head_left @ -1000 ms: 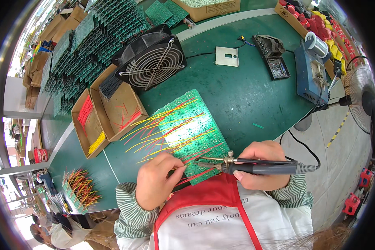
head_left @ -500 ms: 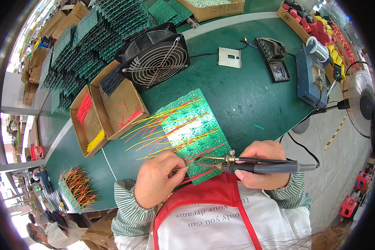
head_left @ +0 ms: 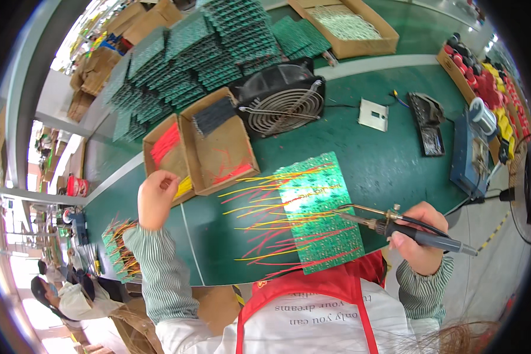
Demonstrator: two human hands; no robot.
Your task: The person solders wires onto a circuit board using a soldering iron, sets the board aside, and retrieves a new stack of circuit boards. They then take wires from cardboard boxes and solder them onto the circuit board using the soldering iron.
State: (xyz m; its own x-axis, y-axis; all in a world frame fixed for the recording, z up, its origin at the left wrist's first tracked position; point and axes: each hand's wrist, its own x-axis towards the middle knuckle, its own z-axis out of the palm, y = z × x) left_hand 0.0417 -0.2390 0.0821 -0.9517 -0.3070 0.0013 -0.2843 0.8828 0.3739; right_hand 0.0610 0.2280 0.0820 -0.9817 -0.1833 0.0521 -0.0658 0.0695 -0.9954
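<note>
My right hand [head_left: 420, 239] is closed round the grey handle of a soldering iron [head_left: 426, 237] with a thin brass feed tube beside its tip. The tip rests over the right half of a green circuit board [head_left: 327, 236], where it seems to meet the board near a wire end. Rows of red and yellow wires [head_left: 271, 207] stick out past the board's left side. Over the left cardboard box, my left hand [head_left: 156, 200] has its fingers curled together at the bundle of yellow wires [head_left: 184, 186]. Whether a wire is between the fingertips cannot be made out.
Cardboard boxes [head_left: 217, 177] hold red, yellow and black wires. Behind them stand a black fan [head_left: 283, 103] and stacked green boards [head_left: 189, 56]. A blue machine with a solder spool [head_left: 482, 117] is at right. A wired board [head_left: 121, 251] lies at left.
My left hand has left the board's lower left corner and moved up and left to the wire box. The iron's tip has moved up the board. The whole view has shifted.
</note>
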